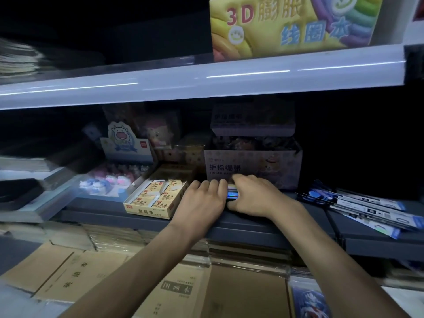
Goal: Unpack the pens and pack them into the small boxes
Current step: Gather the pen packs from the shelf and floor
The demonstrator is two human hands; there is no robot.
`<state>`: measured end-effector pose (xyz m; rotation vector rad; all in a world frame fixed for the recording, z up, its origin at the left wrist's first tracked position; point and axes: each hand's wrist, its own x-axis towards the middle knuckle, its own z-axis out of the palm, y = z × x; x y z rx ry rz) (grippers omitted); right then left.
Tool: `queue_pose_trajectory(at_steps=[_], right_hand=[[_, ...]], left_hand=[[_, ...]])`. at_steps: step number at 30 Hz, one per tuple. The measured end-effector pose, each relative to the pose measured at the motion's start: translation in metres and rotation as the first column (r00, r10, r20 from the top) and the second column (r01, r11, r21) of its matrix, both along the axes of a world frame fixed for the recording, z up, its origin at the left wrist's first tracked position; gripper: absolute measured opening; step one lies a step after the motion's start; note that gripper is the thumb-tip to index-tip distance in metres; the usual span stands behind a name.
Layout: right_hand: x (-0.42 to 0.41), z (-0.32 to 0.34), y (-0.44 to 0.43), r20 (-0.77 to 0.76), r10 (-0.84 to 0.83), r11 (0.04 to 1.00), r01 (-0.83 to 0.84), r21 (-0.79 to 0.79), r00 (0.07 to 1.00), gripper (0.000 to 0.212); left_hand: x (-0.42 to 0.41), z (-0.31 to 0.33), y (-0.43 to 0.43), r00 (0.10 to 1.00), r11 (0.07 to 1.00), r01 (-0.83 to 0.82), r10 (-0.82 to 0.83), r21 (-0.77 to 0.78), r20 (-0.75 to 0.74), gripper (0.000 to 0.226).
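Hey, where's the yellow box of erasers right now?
In the head view the yellow eraser box sits on the dark shelf, left of centre, between the cow figures and the left hand.

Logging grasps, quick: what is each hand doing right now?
Left hand: fingers curled against the small colourful pack, grip unclear.
Right hand: grips the same pack.

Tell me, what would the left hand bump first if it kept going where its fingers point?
Probably the finger bandage box, just beyond the left hand; depth is unclear. The right hand grips a small colourful pack alongside.
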<state>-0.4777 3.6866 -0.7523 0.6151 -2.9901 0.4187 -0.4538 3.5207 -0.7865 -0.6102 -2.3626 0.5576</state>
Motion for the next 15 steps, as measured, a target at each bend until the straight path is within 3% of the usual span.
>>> queue_pose_trajectory(at_steps=[4, 7, 12, 15], right_hand=[[0.001, 0.009, 0.007, 0.068, -0.015, 1.0, 0.015, 0.0, 0.998, 0.037], [0.004, 0.01, 0.01, 0.064, -0.009, 1.0, 0.007, 0.026, 0.998, 0.044], [0.015, 0.005, 0.023, -0.144, 0.032, 0.996, -0.019, 0.091, 0.989, 0.053], [0.027, -0.019, 0.033, -0.336, 0.074, 0.996, -0.055, 0.066, 0.939, 0.054]], left_hand=[[-0.004, 0.003, 0.003, 0.999, 0.999, 0.05, -0.05, -0.01, 0.021, 0.047], [-0.005, 0.0, 0.001, 0.996, 0.998, 0.055, -0.052, -0.034, 0.079, 0.034], [-0.004, 0.011, -0.002, 0.983, 0.997, -0.026, 0.04, -0.077, 0.181, 0.027], [-0.003, 0.015, 0.0, 0.966, 0.995, -0.089, 0.097, -0.046, 0.241, 0.032]])
